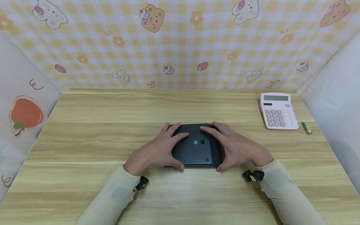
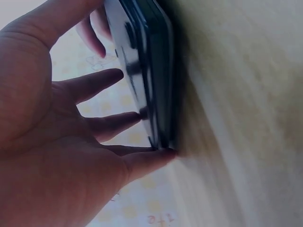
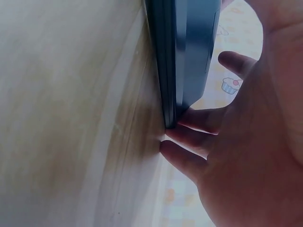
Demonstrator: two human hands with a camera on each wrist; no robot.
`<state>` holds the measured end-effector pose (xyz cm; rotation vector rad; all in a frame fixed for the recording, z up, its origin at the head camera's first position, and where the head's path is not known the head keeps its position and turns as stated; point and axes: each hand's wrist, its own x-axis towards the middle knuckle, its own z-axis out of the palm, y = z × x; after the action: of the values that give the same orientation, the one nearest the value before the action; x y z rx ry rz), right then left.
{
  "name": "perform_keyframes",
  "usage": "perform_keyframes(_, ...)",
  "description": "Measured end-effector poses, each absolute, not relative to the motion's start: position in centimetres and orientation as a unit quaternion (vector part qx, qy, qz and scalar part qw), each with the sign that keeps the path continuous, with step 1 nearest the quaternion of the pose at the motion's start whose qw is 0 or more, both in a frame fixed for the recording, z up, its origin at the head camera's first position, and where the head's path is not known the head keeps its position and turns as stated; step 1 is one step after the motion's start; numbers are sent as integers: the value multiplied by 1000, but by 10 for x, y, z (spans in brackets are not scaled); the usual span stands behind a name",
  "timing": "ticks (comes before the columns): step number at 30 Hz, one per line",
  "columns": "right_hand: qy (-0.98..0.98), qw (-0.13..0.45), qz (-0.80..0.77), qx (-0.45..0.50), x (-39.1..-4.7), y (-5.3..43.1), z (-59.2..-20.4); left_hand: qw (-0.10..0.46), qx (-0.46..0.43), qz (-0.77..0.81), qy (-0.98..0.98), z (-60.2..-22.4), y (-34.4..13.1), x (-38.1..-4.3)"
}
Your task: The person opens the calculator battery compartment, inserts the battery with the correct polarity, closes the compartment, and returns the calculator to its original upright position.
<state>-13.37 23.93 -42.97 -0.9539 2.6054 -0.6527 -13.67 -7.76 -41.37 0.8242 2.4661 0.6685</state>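
A black, flat, rectangular device (image 1: 192, 150) lies in the middle of the table, with a small green dot, a dark mark and a round foot on its upper face. My left hand (image 1: 160, 150) grips its left end, thumb at the near edge and fingers reaching over to the far edge. At the other end, my right hand (image 1: 234, 143) holds it the same way, thumb at the near right corner. Seen from the left wrist, the device (image 2: 158, 80) stays low against the tabletop. In the right wrist view, fingertips (image 3: 173, 150) meet the table beside its far corner.
A pink calculator (image 1: 278, 112) lies face up at the back right of the wooden table (image 1: 103, 115). Beside it is a small green battery (image 1: 307, 127). Patterned cloth (image 1: 180, 48) hangs behind the table, and pale cloth (image 1: 352, 94) hangs along the sides.
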Motion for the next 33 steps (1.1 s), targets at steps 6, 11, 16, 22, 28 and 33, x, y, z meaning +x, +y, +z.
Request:
perform_keyframes(6, 901, 152, -241, -326, -132, 240, -427, 226, 329, 203, 894, -409, -66, -127)
perform_keyframes(11, 896, 153, -251, -332, -132, 238, -426, 203, 333, 171, 905, -408, -59, -118)
perform_keyframes(16, 894, 163, -256, -329, -130, 236, -423, 181, 337, 163, 909, -406, -58, -115)
perform_keyframes(22, 885, 174, -282, -327, -130, 237, -422, 178, 346, 170, 905, -403, -61, -115)
perform_keyframes(28, 873, 186, -307, -330, -132, 243, -423, 184, 346, 183, 902, -397, -63, -117)
perform_keyframes(33, 858, 204, -323, -343, -132, 247, -421, 188, 341, 207, 898, -394, -69, -120)
